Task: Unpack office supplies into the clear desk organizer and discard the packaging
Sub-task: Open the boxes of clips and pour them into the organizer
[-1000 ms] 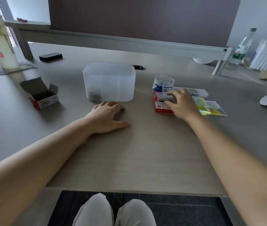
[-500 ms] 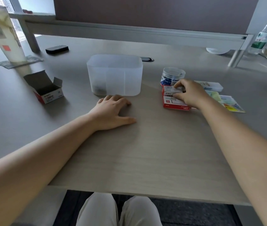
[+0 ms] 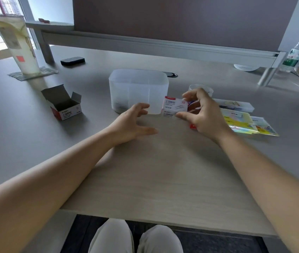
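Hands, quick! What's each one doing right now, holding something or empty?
Left hand: open, fingers spread, holding nothing, just above the desk.
Right hand: closed on a small red-and-white box, lifted off the desk.

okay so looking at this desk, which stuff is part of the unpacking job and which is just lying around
Part of the job: clear organizer; small box in the right hand; opened empty box; clear jar; sticky-note packs; left hand, reaching.

Just lying about: tall paper cup; black case; water bottle.
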### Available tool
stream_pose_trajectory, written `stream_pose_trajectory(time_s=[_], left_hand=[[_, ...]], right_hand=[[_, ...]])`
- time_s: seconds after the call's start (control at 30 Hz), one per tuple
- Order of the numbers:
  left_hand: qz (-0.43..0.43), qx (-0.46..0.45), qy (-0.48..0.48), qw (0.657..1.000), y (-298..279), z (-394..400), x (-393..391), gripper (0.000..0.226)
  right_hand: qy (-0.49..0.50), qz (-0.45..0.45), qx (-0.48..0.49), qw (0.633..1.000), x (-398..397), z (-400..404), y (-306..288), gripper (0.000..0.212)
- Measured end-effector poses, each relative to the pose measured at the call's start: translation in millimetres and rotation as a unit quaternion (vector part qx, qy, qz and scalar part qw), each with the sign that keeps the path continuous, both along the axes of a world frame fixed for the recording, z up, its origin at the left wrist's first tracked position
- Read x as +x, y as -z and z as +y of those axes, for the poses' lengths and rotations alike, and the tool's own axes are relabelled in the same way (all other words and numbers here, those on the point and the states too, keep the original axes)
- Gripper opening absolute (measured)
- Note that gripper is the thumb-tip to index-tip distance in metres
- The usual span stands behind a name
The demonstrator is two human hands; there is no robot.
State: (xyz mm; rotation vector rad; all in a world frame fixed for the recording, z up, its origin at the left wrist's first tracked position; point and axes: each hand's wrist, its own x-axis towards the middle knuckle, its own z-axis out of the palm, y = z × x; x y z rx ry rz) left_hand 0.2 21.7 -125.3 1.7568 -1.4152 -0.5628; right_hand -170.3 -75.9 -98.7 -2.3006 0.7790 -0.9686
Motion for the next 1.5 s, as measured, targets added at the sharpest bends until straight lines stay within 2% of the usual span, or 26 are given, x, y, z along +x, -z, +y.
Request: stream_pose_trajectory(time_s=[0.07,0.2,0.4,0.5,0.67,1.03,1.3,1.5], left_hand=[[0.071,-0.026,-0.004,0.997,-4,4,1,0.067],[0.11,-0.078,0.007,0.991,-10,14,11,0.039],[0.181,-0.065,0.031,0.981,-16,28,31,0.043],[0.228,-0.05,0.04,0.972,-17,34,40,0.037],[0.251,-0.073,0.027,0.965,-12,36,50,0.035],[0.253,-0.063,0.029,0.965,-10,31,58,0.034],[0.254,-0.055,0.032,0.965,-9,32,57,0.035],[0.26,-0.039,0.042,0.964,-9,31,58,0.035]], right_hand=[[-0.046,0.003,0.05,0.998,11,15,4,0.039],[-0.08,-0.013,0.093,0.992,29,28,3,0.036],[-0.119,0.027,0.091,0.988,50,36,-2,0.021],[-0.116,0.024,0.07,0.991,61,38,-2,0.017],[-0.09,0.067,-0.048,0.993,75,41,1,0.018],[-0.091,0.104,-0.15,0.979,80,44,8,0.031],[-0.09,0.091,-0.087,0.988,78,48,4,0.029],[-0.102,0.045,-0.02,0.994,75,43,4,0.021]])
